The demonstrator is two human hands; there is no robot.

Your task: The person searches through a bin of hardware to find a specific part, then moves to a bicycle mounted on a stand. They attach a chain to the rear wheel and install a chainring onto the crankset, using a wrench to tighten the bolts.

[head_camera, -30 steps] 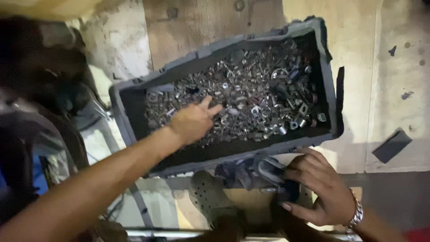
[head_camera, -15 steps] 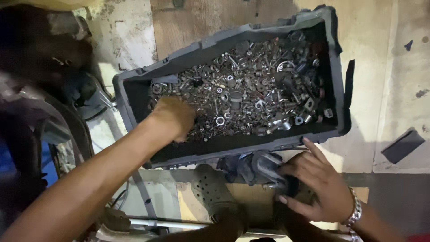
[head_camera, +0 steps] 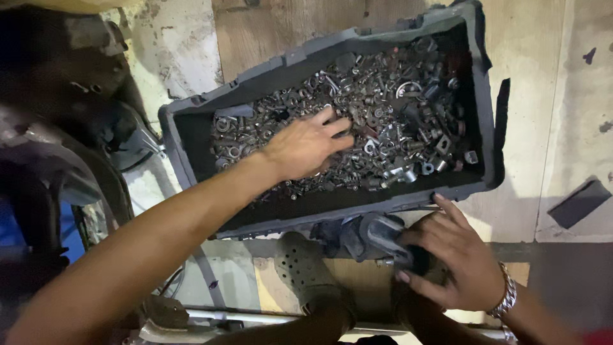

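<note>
Left hand (head_camera: 306,148) lies spread, palm down, on the nuts and bolts (head_camera: 396,121) in the grey tray (head_camera: 191,137), holding nothing visible, while right hand (head_camera: 456,255), nearer the body, grips a dark metal part (head_camera: 377,235).

No packages, labels, signs or screens show in this view.

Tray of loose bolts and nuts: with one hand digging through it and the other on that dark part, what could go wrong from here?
1. The left hand lies flat among the piled metal hardware; sharp edges could scratch the bare fingers.
2. The grey tray looks cracked and ragged along its right rim, so pressing down might tip it or spill pieces.
3. The right hand rests on a dark mechanical part at the tray's edge; it could slip loose.
</note>
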